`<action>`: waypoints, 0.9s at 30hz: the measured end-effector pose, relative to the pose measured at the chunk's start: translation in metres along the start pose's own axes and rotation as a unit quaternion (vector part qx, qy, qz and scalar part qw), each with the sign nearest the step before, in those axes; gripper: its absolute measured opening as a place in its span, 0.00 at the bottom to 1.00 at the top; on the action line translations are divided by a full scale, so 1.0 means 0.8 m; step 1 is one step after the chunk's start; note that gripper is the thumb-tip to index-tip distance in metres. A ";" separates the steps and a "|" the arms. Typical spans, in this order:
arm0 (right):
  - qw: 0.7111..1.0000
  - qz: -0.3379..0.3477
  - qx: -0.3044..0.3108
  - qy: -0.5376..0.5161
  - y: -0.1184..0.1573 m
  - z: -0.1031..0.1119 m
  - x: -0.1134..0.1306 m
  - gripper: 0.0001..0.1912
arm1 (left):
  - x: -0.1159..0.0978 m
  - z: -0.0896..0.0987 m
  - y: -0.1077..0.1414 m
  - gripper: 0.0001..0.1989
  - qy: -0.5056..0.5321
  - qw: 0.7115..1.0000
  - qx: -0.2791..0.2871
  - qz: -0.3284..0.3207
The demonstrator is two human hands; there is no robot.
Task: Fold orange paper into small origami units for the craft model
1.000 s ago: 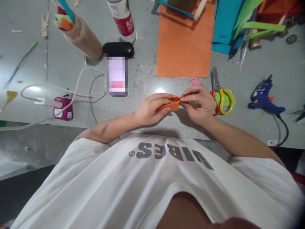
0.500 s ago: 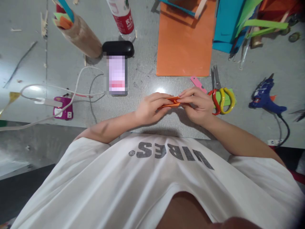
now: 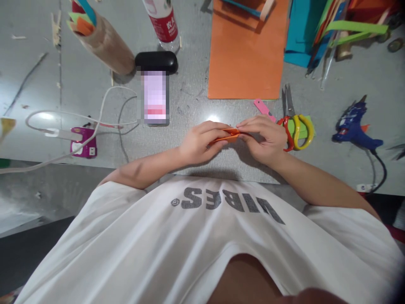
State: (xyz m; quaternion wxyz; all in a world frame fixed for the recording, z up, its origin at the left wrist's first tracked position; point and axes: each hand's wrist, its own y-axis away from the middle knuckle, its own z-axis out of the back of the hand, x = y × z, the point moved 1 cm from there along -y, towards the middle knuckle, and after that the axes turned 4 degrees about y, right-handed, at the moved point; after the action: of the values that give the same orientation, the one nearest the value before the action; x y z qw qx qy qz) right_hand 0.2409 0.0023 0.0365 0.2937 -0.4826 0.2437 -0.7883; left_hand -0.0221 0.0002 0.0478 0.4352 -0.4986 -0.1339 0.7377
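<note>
folded orange paper [image 3: 231,137] has tilted

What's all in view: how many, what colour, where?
Folded paper: 1, orange, near centre
Large sheet: 1, orange, far middle
Scissors: 1, red-yellow handles, right of centre
Green paper: 1, green, under scissors
Pink tool: 1, pink, beside scissors
Glue gun: 1, blue, right
Teal papers: several, teal, far right
Paper strips: several, green, far right
Phone: 1, screen blurred pinkish, left of centre
Case: 1, black, beyond phone
Bottle: 1, red-white label, beyond case
Holder: 1, brown, far left
Adapter: 1, purple, left
White cable: 1, white, left
Table: 1, grey, beneath
Shirt: 1, white, bottom
Left hand: 1, bare, holding folded paper
Right hand: 1, bare, holding it too
</note>
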 end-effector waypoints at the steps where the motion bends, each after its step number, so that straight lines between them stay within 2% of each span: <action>1: 1.000 0.001 0.002 0.004 -0.001 0.000 0.001 0.01 | 0.000 0.000 0.000 0.11 -0.001 1.000 0.002 -0.001; 11: 1.000 -0.010 0.005 -0.025 -0.004 0.000 0.005 0.01 | 0.004 -0.002 0.004 0.11 -0.003 1.000 0.009 0.003; 18: 0.999 -0.042 -0.014 0.015 -0.004 0.003 0.006 0.10 | 0.004 0.001 0.008 0.13 0.007 0.999 -0.005 0.044; 22: 0.999 -0.025 -0.016 -0.025 -0.007 0.003 0.007 0.06 | 0.004 0.004 0.005 0.11 0.011 0.999 0.000 0.051; 27: 0.999 0.012 0.000 -0.039 -0.012 0.003 0.008 0.02 | 0.002 0.002 0.001 0.08 -0.003 1.000 -0.009 0.000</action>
State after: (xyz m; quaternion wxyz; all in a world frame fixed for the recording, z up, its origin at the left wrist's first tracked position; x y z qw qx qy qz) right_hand 0.2382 0.0042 0.0477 0.3128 -0.5097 0.2377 -0.7655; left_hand -0.0239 0.0016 0.0474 0.4300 -0.5006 -0.1418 0.7378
